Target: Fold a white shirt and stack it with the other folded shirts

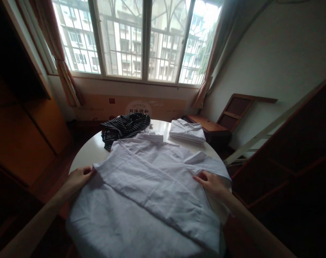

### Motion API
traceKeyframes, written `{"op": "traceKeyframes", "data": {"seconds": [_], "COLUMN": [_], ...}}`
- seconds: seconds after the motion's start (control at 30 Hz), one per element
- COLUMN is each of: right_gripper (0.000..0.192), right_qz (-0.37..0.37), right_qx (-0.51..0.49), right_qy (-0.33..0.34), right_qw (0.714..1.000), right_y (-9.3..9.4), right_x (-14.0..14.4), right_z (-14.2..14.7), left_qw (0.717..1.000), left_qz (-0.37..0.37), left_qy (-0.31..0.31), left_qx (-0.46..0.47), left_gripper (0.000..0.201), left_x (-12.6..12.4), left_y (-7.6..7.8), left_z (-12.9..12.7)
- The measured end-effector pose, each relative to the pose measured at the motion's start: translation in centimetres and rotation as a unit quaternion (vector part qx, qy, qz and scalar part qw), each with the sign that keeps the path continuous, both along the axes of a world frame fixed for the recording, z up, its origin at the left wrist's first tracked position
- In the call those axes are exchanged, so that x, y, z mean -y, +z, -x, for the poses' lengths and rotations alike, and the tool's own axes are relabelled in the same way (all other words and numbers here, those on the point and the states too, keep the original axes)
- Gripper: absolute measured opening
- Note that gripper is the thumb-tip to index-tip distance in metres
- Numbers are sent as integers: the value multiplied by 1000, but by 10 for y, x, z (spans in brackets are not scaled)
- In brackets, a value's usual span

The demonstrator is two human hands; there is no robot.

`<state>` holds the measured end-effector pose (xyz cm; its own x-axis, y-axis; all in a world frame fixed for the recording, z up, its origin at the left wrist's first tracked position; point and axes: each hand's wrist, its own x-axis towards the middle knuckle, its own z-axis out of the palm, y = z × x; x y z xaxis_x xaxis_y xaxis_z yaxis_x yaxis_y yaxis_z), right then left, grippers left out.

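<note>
A white shirt (152, 172) lies spread over a round white table (84, 154), its lower part hanging over the near edge. One sleeve is laid slantwise across the body of the shirt, and its other sleeve reaches toward the right rim. My left hand (80, 177) pinches the folded corner at the shirt's left side. On the opposite side, my right hand (209, 182) has its fingers closed on the shirt's right edge, just below the sleeve. Behind the collar sits a crumpled black-and-white striped garment (126, 127). A neat stack of folded white clothes (187, 130) rests at the far right.
Past the table, a long cardboard box (98, 107) leans below the barred window (125, 43). A wooden chair (232, 113) stands at the back right, with a slanting dark wooden piece (286, 154) nearer. Wooden cabinets (25, 139) line the left side.
</note>
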<state>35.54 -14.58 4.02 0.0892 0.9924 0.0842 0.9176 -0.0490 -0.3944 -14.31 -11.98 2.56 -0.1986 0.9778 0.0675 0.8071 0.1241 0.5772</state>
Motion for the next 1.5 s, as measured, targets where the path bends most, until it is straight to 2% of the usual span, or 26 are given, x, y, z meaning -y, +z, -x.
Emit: {"op": "traceKeyframes", "data": {"seconds": [0.1,0.17,0.27,0.37,0.47,0.53,0.57,0.73,0.87,1.0,1.07,1.2,1.27,1.33,1.4,1.5], "right_gripper": [34,29,23,21,26,29,29,26,29,30,28,29,33,34,33,34], "right_qz": [-12,-31,-40,-26,23,52,49,-28,32,31,-5,-137,-141,-77,-10,33], "right_qx": [43,67,51,-62,-222,-284,-289,-179,-99,-52,-30,1,-21,-43,-39,-29], "right_qy": [-58,-87,-73,-12,62,78,70,-17,-5,10,-17,-88,-45,40,95,104], "right_qw": [997,994,995,998,973,954,954,983,995,998,999,987,989,995,995,994], "right_y": [-4,-8,-12,-13,-12,-12,-12,-12,-9,-10,-12,-14,-11,-6,-2,1], "right_x": [-4,-5,-8,-14,-24,-31,-33,-27,-8,-2,-3,3,13,24,33,40], "right_z": [9,16,15,1,-16,-22,-23,-14,-12,-14,-14,-12,-11,-10,-9,-9], "left_qw": [998,997,996,995,995,994,995,1000,995,996,997,999,996,990,983,976], "left_qz": [35,17,-4,-15,-21,-26,-27,9,64,50,35,-16,-71,-116,-136,-151], "left_qy": [27,48,46,47,56,55,52,-28,-79,-67,-60,-32,-39,-78,-122,-148], "left_qx": [-35,-61,-76,-82,-85,-87,-85,1,19,-2,-16,-33,-21,-12,-21,-50], "left_gripper": [33,31,30,28,26,27,28,37,39,36,36,36,40,46,46,32], "left_x": [3,7,10,11,10,10,11,17,22,28,31,32,28,22,14,5], "left_y": [-5,-7,-8,-8,-9,-9,-8,-1,3,2,0,-6,-9,-11,-11,-11], "left_z": [-5,-9,-12,-12,-12,-13,-13,-5,3,-2,-6,-7,-7,-10,-16,-23]}}
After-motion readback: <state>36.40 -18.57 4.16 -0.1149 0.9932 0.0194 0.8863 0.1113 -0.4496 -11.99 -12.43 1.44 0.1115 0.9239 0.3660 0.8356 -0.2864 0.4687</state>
